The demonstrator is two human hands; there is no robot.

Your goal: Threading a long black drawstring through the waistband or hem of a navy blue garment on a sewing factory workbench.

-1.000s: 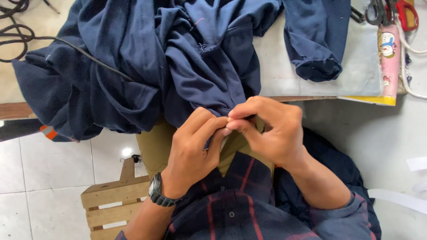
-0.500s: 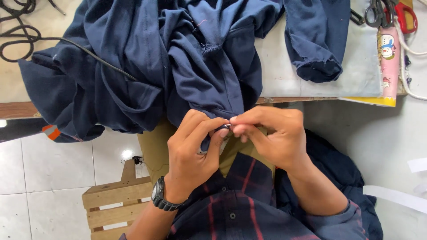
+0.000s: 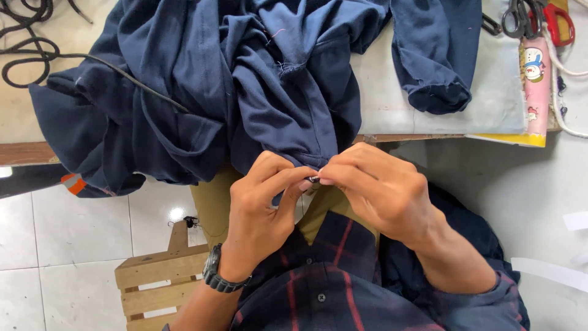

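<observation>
A dark blue garment (image 3: 245,86) lies heaped on the table and hangs over its front edge toward me. My left hand (image 3: 263,199) and my right hand (image 3: 373,184) meet at the garment's lower hem, fingertips pinched together on the cloth. A small dark metal piece (image 3: 313,179) shows between the fingertips. A black watch (image 3: 220,279) sits on my left wrist. One sleeve (image 3: 432,55) of the garment lies across the white table top.
A black cable (image 3: 37,52) coils at the table's far left. Scissors (image 3: 520,15), red-handled pliers (image 3: 560,21) and a pink tube (image 3: 536,79) lie at the right. A wooden stool (image 3: 162,279) stands on the tiled floor at my left.
Both hands have slipped slightly lower along the hem, and the fingertips now pinch closer together on the small metal piece. The garment heap has barely shifted.
</observation>
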